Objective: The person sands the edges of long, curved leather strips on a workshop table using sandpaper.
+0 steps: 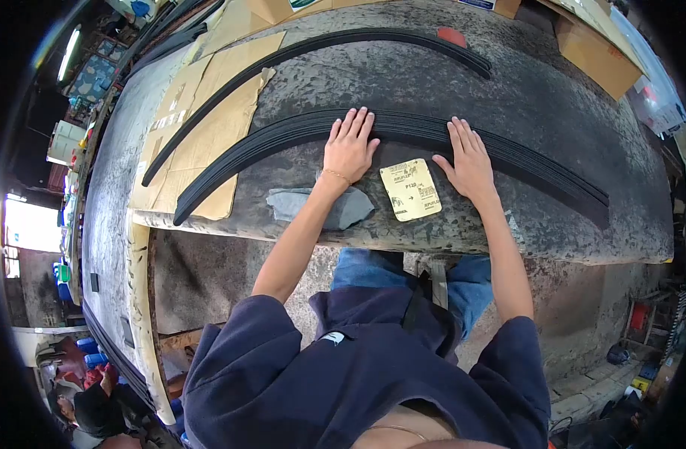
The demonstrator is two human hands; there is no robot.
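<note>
We locate the near bundle of black strips as a shallow arc along the front of the table, its left end at the cardboard close to the front edge and its right end a little inside that edge. We hold our left hand flat on the bundle left of its middle, fingers extended and nearly together, thumb apart. Our right hand rests its fingertips on the bundle further right, fingers straight and slightly spread, thumb out to the side; neither hand is clamped on the strips. Between our wrists, the yellow abrasive sheet lies near the front edge; the grey cloth lies under our left forearm, also near that edge. A band of table surface separates the near bundle from the far bundle of strips, allowing lateral room. The far bundle's right end lies near the red piece, well apart from the cardboard box.
</note>
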